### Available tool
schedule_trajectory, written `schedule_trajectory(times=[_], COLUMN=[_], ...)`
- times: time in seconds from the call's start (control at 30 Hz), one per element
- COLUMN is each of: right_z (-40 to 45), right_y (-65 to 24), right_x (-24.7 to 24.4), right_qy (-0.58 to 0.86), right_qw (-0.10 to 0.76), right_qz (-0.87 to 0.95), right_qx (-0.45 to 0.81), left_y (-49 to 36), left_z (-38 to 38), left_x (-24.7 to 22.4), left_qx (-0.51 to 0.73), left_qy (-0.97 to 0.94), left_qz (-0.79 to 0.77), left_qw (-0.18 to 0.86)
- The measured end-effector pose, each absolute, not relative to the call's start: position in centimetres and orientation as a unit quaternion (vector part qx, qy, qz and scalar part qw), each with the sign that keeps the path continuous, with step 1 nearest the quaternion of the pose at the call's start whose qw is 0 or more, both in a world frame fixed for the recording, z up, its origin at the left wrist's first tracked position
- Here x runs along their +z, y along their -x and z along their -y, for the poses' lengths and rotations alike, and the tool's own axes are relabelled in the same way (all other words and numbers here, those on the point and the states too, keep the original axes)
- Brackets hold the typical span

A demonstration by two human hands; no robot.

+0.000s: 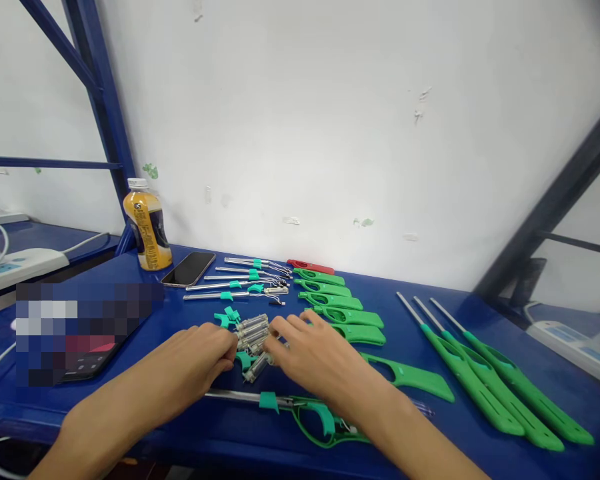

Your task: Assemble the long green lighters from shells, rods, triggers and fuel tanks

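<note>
A pile of small clear cylindrical parts [253,332] with metal ends lies between my two hands. My left hand [213,347] is closed, fingertips curled under at the pile's left side; whatever they hold is hidden. From the right, my right hand [300,343] reaches over the pile with bent fingers, thumb and forefinger closed at the end of a clear cylindrical part [257,368]. Teal trigger pieces [229,316] lie around the pile. Just in front is a partly assembled long lighter, its metal rod [240,397] joined to a green handle shell [315,433], partly covered by my right forearm.
Metal rods with wires [230,285] lie at the back, beside a row of green handle shells [350,313] and a red one [310,267]. Several whole green lighters [480,380] rest at right. A phone [189,269], a yellow bottle [149,230] and a blurred dark device [90,360] are at left.
</note>
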State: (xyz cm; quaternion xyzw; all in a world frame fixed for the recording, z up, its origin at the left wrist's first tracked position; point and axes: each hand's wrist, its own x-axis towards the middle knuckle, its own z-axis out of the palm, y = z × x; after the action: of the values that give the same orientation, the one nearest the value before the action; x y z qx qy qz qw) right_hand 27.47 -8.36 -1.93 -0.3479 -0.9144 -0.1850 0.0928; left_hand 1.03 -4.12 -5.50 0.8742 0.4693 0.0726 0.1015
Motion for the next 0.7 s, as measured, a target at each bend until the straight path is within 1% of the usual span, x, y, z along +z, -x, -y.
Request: schedule_trajectory(times=[0.07,0.13,0.17,0.23,0.3,0.37,0.43,0.7], right_z=[9.0,9.8,10.2,10.8,11.2,11.3,11.2,11.1], right_y=[-28.1,-28.8,-29.3,-30.1,-31.0,-31.9,-32.6,-33.4], right_x=[-1.3,-0.7,-0.5,-0.2,-0.3,-0.6,-1.1,-1.6], right_qy=[0.378,0.419,0.437,0.452,0.44,0.427,0.414,0.43], right_qw=[0.132,0.207,0.261,0.379,0.464,0.5,0.521,0.53], right_qz=[0.903,0.88,0.86,0.794,0.709,0.657,0.626,0.594], right_qx=[-0.156,-0.091,-0.026,0.146,0.298,0.369,0.406,0.426], left_y=[-1.2,-1.5,-1.8,-2.2,-2.7,-3.2,-3.7,-5.3], left_z=[4.4,4.8,5.0,5.5,5.9,6.0,6.0,5.3], left_x=[-5.3,-4.8,-4.5,-3.9,-3.3,-2.7,-2.3,-1.5], left_qx=[0.074,0.081,0.085,0.092,0.096,0.098,0.097,0.122], left_qy=[-0.876,-0.876,-0.875,-0.875,-0.876,-0.876,-0.876,-0.873], left_qz=[-0.466,-0.467,-0.468,-0.468,-0.464,-0.461,-0.459,-0.453], left_qw=[0.096,0.09,0.087,0.087,0.095,0.103,0.111,0.133])
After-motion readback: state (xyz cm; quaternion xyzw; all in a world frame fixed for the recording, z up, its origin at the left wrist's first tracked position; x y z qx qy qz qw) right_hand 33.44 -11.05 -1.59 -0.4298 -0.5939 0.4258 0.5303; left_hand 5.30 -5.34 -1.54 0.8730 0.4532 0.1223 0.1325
